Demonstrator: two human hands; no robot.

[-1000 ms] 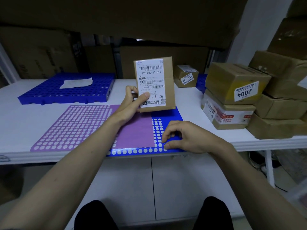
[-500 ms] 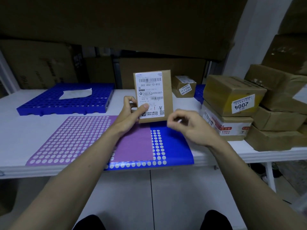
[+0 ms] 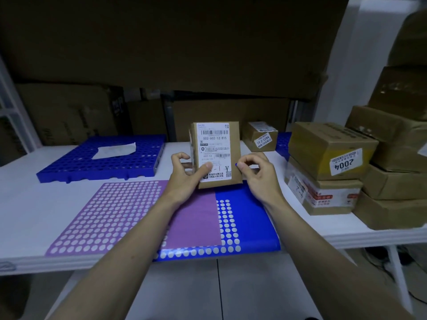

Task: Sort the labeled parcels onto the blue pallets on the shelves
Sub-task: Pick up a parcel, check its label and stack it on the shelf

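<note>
My left hand (image 3: pixel 187 181) holds a small brown parcel (image 3: pixel 234 144) upright above the table, thumb on its white shipping label (image 3: pixel 213 144). My right hand (image 3: pixel 258 176) is at the parcel's right edge, thumb and forefinger pinched on a tiny blue sticker (image 3: pixel 236 164) that touches the parcel's side. Below lie a purple sticker sheet (image 3: pixel 111 215) and a blue sticker sheet (image 3: pixel 251 222), both with rows of white dots. A blue pallet (image 3: pixel 76 162) with a white paper on it sits at the back left. Another blue pallet (image 3: pixel 283 142) shows partly behind the boxes.
Stacked cardboard parcels (image 3: pixel 330 153) fill the table's right side, one tagged 2004. A small box (image 3: pixel 260 136) tagged 17-2-3204 stands behind the held parcel. Large cartons line the back wall. The white table's front edge (image 3: pixel 69 262) runs below the sheets.
My right hand has lifted off the blue sticker sheet and come up to the parcel's right edge with a blue sticker. The left hand has kept the parcel upright.
</note>
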